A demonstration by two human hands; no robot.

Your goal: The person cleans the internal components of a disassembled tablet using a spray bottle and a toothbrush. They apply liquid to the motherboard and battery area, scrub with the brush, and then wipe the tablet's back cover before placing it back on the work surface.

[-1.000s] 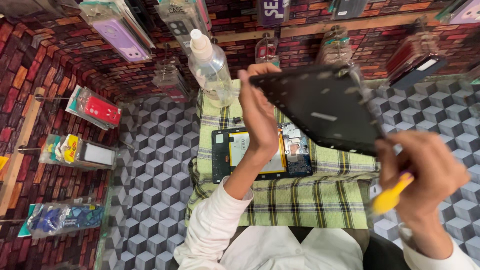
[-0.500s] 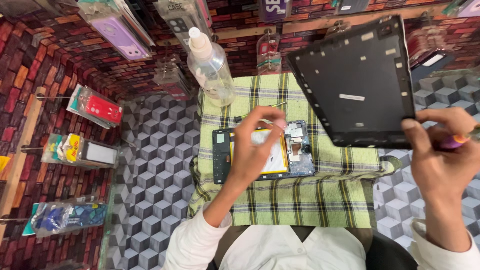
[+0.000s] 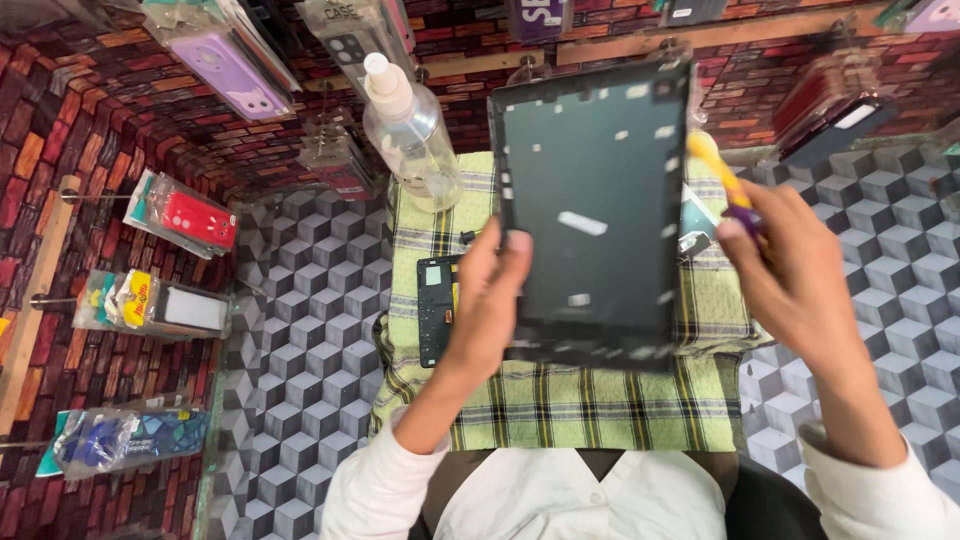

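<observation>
Panel: dark tablet screen panel, lifted clear of the surface, inner face toward the camera, bits of pale adhesive along the frame.
Left hand: gripping the panel's left edge, thumb on the inner face, fingers hidden behind.
Right hand: closed around a yellow pry tool with purple grip, tip at the panel's right edge; whether tip touches the frame, unclear.
Tablet body: flat on a green plaid cloth, mostly hidden under the raised panel, only the left end showing.
Bottle: clear spray bottle upright at the cloth's far left corner, just beside the panel's top corner.
Surroundings: packaged phone cases hanging on the brick-patterned wall at left.
Risk, grip: one-handed edge hold; likely slip or twist, glass cracking on a drop.
Risk, tool: hard prying at the frame could chip the thin edge.
Risk, bottle: swinging the panel left could knock it over and wet the open body.
</observation>
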